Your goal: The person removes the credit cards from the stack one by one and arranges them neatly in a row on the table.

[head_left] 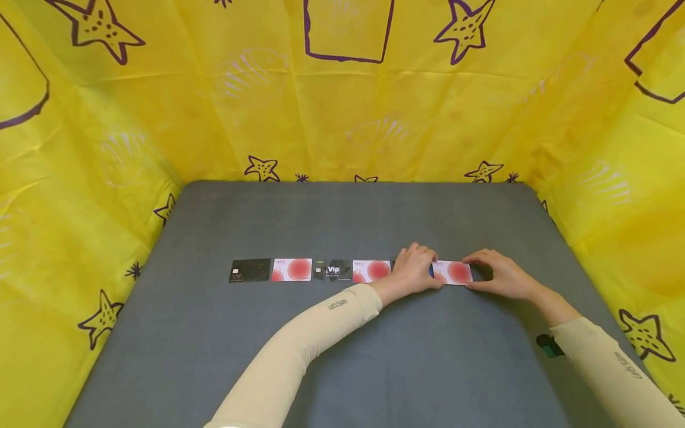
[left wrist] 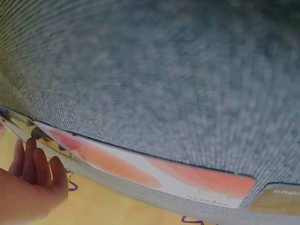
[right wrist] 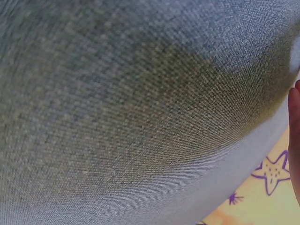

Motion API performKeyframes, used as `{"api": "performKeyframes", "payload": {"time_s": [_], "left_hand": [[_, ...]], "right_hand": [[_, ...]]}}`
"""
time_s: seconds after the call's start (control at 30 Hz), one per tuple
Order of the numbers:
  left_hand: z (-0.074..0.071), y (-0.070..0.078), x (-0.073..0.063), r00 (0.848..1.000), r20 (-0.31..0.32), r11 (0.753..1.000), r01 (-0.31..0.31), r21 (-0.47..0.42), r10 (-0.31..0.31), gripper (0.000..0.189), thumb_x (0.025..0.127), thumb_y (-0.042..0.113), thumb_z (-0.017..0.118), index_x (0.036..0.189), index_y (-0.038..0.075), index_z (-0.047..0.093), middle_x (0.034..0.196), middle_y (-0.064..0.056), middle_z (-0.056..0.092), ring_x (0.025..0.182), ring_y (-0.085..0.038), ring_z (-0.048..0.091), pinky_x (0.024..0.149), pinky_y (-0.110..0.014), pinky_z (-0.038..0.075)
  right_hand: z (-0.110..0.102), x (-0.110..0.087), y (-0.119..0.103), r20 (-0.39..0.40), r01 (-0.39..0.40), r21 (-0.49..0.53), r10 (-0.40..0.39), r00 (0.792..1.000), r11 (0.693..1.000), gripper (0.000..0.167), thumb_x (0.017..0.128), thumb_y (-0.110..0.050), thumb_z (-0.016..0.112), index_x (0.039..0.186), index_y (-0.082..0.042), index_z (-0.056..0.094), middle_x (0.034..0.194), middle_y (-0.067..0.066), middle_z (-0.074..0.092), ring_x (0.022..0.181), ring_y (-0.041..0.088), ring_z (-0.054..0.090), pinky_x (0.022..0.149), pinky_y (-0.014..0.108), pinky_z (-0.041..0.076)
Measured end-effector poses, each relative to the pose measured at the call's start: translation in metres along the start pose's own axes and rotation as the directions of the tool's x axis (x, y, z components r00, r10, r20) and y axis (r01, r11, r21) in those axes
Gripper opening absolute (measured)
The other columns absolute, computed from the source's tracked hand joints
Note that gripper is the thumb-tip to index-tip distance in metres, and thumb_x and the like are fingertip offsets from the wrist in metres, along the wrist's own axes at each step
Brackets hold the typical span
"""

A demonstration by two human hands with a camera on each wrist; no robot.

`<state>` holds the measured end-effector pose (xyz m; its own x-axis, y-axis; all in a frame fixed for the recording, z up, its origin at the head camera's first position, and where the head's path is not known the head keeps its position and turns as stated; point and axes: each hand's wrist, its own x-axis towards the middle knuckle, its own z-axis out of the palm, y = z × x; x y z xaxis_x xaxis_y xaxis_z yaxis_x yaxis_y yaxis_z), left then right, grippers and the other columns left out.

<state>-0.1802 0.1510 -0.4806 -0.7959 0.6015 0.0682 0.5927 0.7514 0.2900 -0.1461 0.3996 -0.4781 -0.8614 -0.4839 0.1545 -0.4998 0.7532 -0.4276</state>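
A white card with red circles (head_left: 452, 273) is at the right end of a row of cards, between my two hands. My right hand (head_left: 505, 276) pinches its right side, thumb at the near corner and fingers at the far one. At its left side my left hand (head_left: 413, 269) grips the near and far corners with thumb and fingertips. Under the left hand lies a dark card, mostly hidden. Left of that is another white card with red circles (head_left: 371, 270), also seen in the left wrist view. Only an edge of the right hand (right wrist: 294, 136) shows in the right wrist view.
Further left along the row lie a dark Vip card (head_left: 332, 270), a red-circled white card (head_left: 291, 270) and a black VIP card (head_left: 250, 270). A dark card with green (head_left: 550, 345) lies by the right sleeve. Yellow patterned cloth (head_left: 342, 125) surrounds the grey table (head_left: 342, 220).
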Motion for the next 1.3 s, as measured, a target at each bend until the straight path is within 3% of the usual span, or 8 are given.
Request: {"api": "performKeyframes", "payload": {"time_s": [0.33,0.63,0.83,0.97,1.13,1.3], "left_hand": [[-0.001,0.002,-0.006,0.999,0.036,1.000,0.020,0.000,-0.020,0.047,0.079,0.057,0.074,0.111,0.023,0.069,0.115,0.007,0.060,0.109,-0.013,0.049,0.082,-0.027,0.041],[0.000,0.001,-0.006,0.998,0.061,1.000,0.011,-0.014,-0.011,0.048,0.082,0.057,0.071,0.116,0.024,0.066,0.120,0.009,0.058,0.110,-0.013,0.048,0.083,-0.026,0.039],[-0.001,0.000,-0.007,0.998,0.065,1.000,-0.001,-0.016,0.002,0.050,0.081,0.057,0.072,0.118,0.024,0.066,0.121,0.008,0.058,0.110,-0.013,0.048,0.083,-0.026,0.040],[-0.005,-0.002,-0.008,0.996,0.090,0.999,-0.004,-0.051,0.008,0.058,0.079,0.057,0.073,0.123,0.021,0.064,0.123,0.007,0.058,0.111,-0.014,0.048,0.086,-0.026,0.041],[-0.020,-0.009,-0.014,0.989,0.148,0.987,0.004,-0.162,0.021,0.070,0.079,0.056,0.073,0.133,0.014,0.057,0.128,0.002,0.057,0.114,-0.016,0.047,0.091,-0.029,0.043],[-0.038,-0.024,-0.020,0.987,0.143,0.970,-0.030,-0.243,0.066,0.066,0.089,0.050,0.065,0.139,0.010,0.052,0.137,-0.004,0.054,0.125,-0.021,0.047,0.101,-0.031,0.040]], "right_hand": [[0.000,-0.001,-0.004,0.014,0.003,0.034,-0.004,1.000,0.999,0.048,0.073,-0.022,0.087,0.113,-0.006,0.067,0.108,0.004,0.063,0.098,0.022,0.054,0.086,0.034,0.041],[-0.002,-0.001,-0.005,0.044,-0.049,0.102,0.045,0.998,0.994,0.047,0.075,-0.025,0.085,0.115,-0.007,0.067,0.110,0.004,0.060,0.100,0.021,0.051,0.089,0.022,0.036],[-0.003,-0.001,-0.002,0.068,-0.066,0.107,0.059,0.996,0.992,0.050,0.076,-0.027,0.085,0.117,-0.007,0.066,0.110,0.004,0.059,0.100,0.021,0.050,0.088,0.020,0.036],[-0.005,0.002,-0.004,0.087,-0.078,0.096,0.069,0.994,0.992,0.052,0.076,-0.029,0.085,0.118,-0.007,0.065,0.111,0.005,0.059,0.100,0.021,0.051,0.088,0.025,0.039],[-0.008,0.009,-0.009,0.096,-0.058,0.078,0.050,0.994,0.995,0.051,0.078,-0.028,0.083,0.120,-0.004,0.064,0.111,0.007,0.060,0.100,0.023,0.050,0.087,0.039,0.041],[-0.014,0.020,-0.019,0.024,-0.011,0.057,0.009,1.000,0.998,0.038,0.084,-0.015,0.077,0.117,-0.001,0.065,0.112,0.010,0.062,0.103,0.026,0.049,0.087,0.045,0.038]]}}
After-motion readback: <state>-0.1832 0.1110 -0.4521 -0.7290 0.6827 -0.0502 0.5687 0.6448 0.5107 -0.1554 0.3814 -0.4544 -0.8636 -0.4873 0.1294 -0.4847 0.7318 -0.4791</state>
